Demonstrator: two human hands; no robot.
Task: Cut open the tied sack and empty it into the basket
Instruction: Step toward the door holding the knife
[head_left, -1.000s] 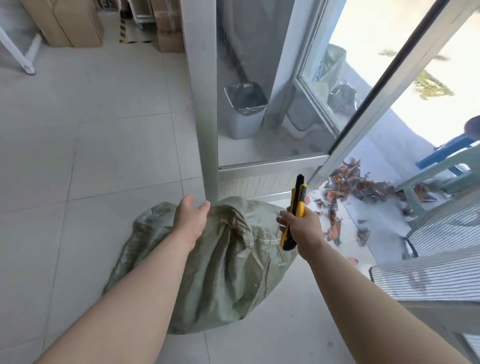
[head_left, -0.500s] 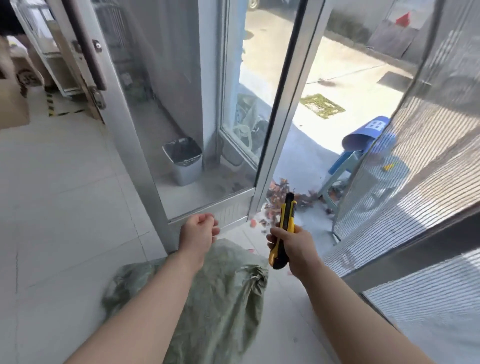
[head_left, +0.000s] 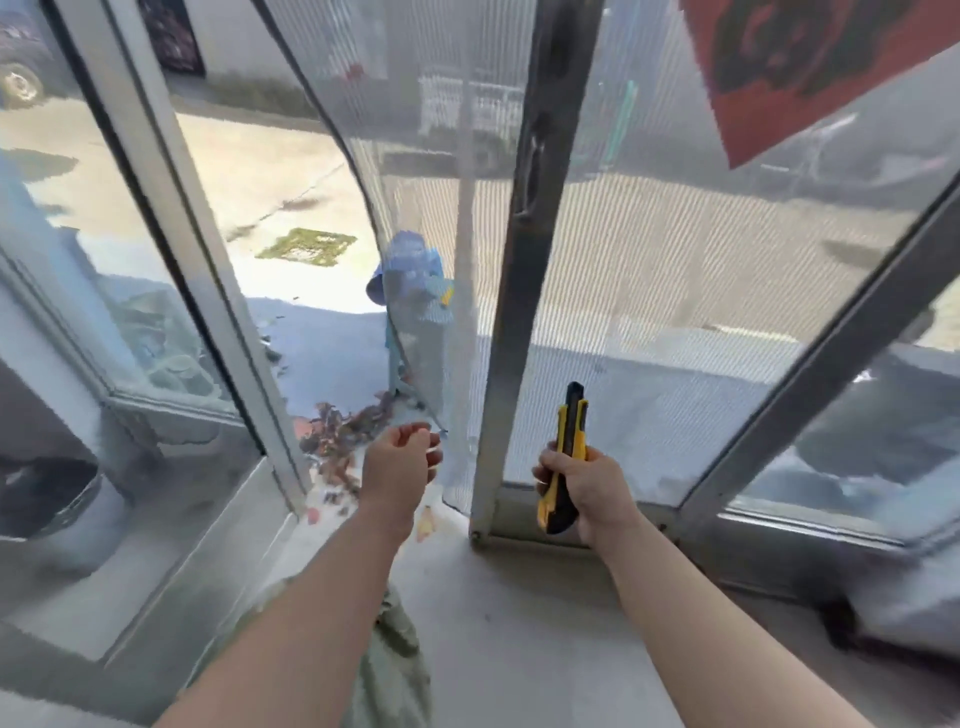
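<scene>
My right hand (head_left: 584, 488) grips a yellow and black utility knife (head_left: 565, 457), held upright with its tip pointing up. My left hand (head_left: 402, 460) hovers in front of the doorway with fingers loosely curled, holding nothing. Only a strip of the grey-green woven sack (head_left: 395, 654) shows on the floor at the bottom, mostly hidden under my left forearm. No basket is in view.
A glass door (head_left: 171, 218) stands open on the left and a mesh screen door (head_left: 649, 291) hangs on the right. Reddish scraps (head_left: 343, 431) lie scattered outside the threshold. A blue object (head_left: 410, 275) stands outside on the sunlit pavement.
My view has swung up from the sack toward the doorway. My left hand has come off the sack and risen. The knife stays in my right hand.
</scene>
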